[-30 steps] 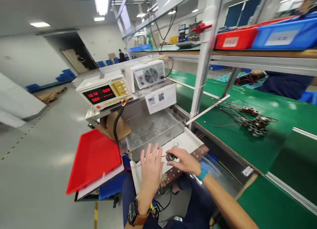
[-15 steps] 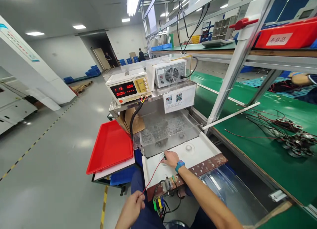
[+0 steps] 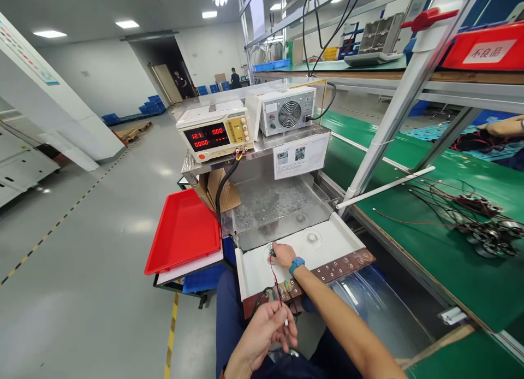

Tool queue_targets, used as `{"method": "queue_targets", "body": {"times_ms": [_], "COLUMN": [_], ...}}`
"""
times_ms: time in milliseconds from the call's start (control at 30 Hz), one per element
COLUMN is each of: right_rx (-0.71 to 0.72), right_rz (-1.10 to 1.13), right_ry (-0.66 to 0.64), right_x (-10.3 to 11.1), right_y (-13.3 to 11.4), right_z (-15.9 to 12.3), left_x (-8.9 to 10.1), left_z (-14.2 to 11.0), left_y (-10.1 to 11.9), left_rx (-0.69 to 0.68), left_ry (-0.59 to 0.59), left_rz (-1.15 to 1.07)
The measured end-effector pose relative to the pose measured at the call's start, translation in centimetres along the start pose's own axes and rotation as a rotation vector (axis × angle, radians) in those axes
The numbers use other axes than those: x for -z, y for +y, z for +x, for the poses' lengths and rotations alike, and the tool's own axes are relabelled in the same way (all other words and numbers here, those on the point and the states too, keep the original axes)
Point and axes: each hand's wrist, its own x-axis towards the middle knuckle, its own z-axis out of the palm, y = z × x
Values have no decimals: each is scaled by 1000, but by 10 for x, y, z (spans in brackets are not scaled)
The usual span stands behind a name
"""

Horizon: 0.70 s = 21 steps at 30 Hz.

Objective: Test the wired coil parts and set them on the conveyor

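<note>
Red lead (image 3: pixel 275 275), head view: strung between two hands above a white tray (image 3: pixel 344 234) with a brown, metal-studded front strip (image 3: pixel 335 270). At the near end, left hand (image 3: pixel 262 338), thumb and forefinger pinched together on the lead, remaining fingers loosely curled and partly spread; just beyond the pinch, a small white tip (image 3: pixel 286 322). At the far end, right hand (image 3: pixel 285 254), blue band (image 3: pixel 297 266) at the wrist, fingers drawn in around a small dark part (image 3: pixel 272 252), mostly covered by the grip; over the tray's left portion, contact with the surface impossible to tell.

Reason for the hold, as a judgement: part steadied by the right fingers, free end controlled by the left, hence a lead nearly straight and clear of the studs. Long axis of the lead: from the part toward the wearer, across the front strip, slightly rightward; white tip pointing down and toward the wearer.

Behind the tray, raised on a metal stand, a power supply (image 3: pixel 213 136) with red digits facing the seat, presumably for easy reading. At left, a red tray (image 3: pixel 184 229). At right, on the green tabletop (image 3: pixel 426 253), a heap of round metal parts with trailing wires (image 3: pixel 491 231), apparently within arm's reach by intent.
</note>
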Motion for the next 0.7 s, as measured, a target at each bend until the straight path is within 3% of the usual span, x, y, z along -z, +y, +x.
{"method": "queue_targets", "body": {"times_ms": [133, 300, 533, 700], "right_rx": [-8, -28, -36, -35], "right_rz": [11, 28, 11, 29], "right_ry": [-5, -7, -19, -52], "right_x": [-1, -5, -6, -3], "right_y": [1, 3, 6, 6], "right_z": [2, 5, 7, 8], "left_x": [1, 16, 49, 54], "left_z": [19, 46, 106, 124], "left_y": [17, 23, 5, -11], "left_rx": [-92, -166, -329, -338], "left_ry": [119, 202, 441, 429], "left_rz": [-3, 42, 389, 415]}}
